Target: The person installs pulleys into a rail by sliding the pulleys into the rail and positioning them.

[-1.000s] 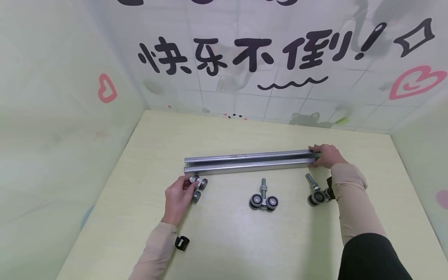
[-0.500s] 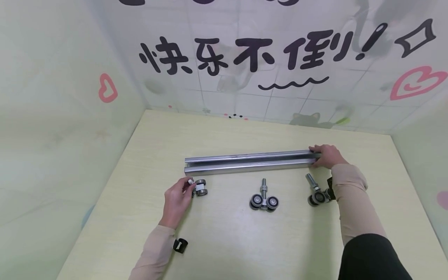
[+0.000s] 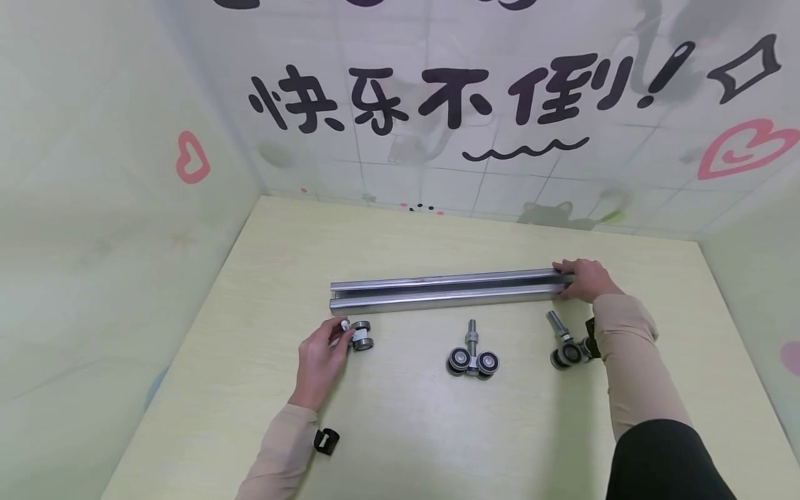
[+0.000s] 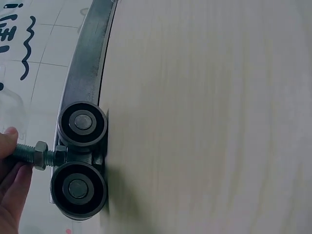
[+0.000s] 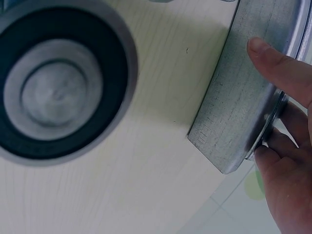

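1. Left hand [image 3: 320, 355]: its fingertips [image 4: 10, 141] pinch the threaded bolt [image 4: 27, 153] of a roller carriage [image 3: 359, 335], so the grip is closed on that carriage. The carriage lies on the bench [image 3: 400, 430], just in front of the left end of the metal rail [image 3: 446, 290].
2. Roller carriage, left wrist view [image 4: 79, 158]: two black-rimmed wheels sit side by side on a grey bracket, with a nut on the bolt next to the bracket. The wheels lie close against the end of the rail [image 4: 87, 63]; whether they touch it cannot be told.
3. Right hand [image 3: 582, 278]: the grip holds the right end of the rail, fingers over the top edge. In the right wrist view one fingertip [image 5: 273, 63] presses the flat side of the rail [image 5: 239, 97], while other fingers curl round its end.
4. Metal rail: a long grey channel lying flat across the middle of the bench, running from left to right, with its open slot showing as a dark line along its length.
5. Second roller carriage [image 3: 472, 357]: it rests on the bench in front of the middle of the rail, bolt pointing away from the person, apart from both hands.
6. Third roller carriage [image 3: 564, 347]: it lies tilted beside the right sleeve [image 3: 628, 361], near the right end of the rail. One wheel [image 5: 53, 83] fills the right wrist view, blurred.
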`<state>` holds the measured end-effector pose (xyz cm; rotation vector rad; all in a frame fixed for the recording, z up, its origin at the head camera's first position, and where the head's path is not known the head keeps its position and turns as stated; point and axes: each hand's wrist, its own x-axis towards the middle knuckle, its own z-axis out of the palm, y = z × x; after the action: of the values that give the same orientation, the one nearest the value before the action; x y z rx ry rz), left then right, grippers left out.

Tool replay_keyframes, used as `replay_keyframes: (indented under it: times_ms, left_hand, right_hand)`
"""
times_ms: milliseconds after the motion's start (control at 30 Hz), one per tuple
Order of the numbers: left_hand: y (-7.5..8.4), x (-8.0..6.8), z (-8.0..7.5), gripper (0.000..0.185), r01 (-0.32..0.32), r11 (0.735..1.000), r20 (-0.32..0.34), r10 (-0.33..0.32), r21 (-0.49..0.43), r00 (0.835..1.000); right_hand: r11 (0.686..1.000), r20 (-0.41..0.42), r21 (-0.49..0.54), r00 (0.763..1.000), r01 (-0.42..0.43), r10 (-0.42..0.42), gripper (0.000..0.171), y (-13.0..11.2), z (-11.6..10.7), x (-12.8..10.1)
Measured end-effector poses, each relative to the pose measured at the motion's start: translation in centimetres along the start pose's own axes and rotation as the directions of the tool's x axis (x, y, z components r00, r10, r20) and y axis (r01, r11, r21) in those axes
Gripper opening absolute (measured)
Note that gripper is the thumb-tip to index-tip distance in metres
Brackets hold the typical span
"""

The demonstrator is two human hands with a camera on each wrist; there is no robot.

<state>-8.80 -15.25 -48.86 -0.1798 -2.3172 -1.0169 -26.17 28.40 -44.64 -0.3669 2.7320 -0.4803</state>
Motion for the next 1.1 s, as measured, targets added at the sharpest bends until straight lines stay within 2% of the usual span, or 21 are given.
replay_keyframes:
  times_ms: [100, 333, 400, 667, 1100]
  left_hand:
    - [-0.1, -0.2, 0.1, 0.028, 0.003, 1.000, 0.002, -0.003, -0.001, 1.000]
    - [-0.9, -1.0, 0.3, 0.030, 0.093, 0.995, 0.066, -0.095, 0.029, 0.993]
    - [-0.9, -1.1, 0.4, 0.029, 0.101, 0.994, 0.077, -0.104, 0.048, 0.992]
    - [-1.1, -0.9, 0.4, 0.021, 0.066, 0.995, 0.054, -0.071, 0.077, 0.996]
    - [-1.0, -0.5, 0.2, 0.017, 0.032, 0.993, 0.065, -0.039, 0.110, 0.997]
  right_hand:
    - [1.000, 0.000, -0.003, 1.000, -0.001, 0.001, 0.070, 0.1, 0.0, 0.0]
    - [1.000, -0.002, 0.008, 1.000, -0.008, 0.008, 0.071, 0.3, 0.1, 0.1]
    - [1.000, -0.005, 0.006, 1.000, -0.006, 0.006, 0.071, 0.3, 0.1, 0.0]
    - [1.000, -0.009, 0.004, 1.000, -0.002, 0.002, 0.070, 0.2, 0.1, 0.1]
    - [1.000, -0.006, 0.001, 1.000, 0.006, -0.006, 0.070, 0.2, 0.0, 0.0]
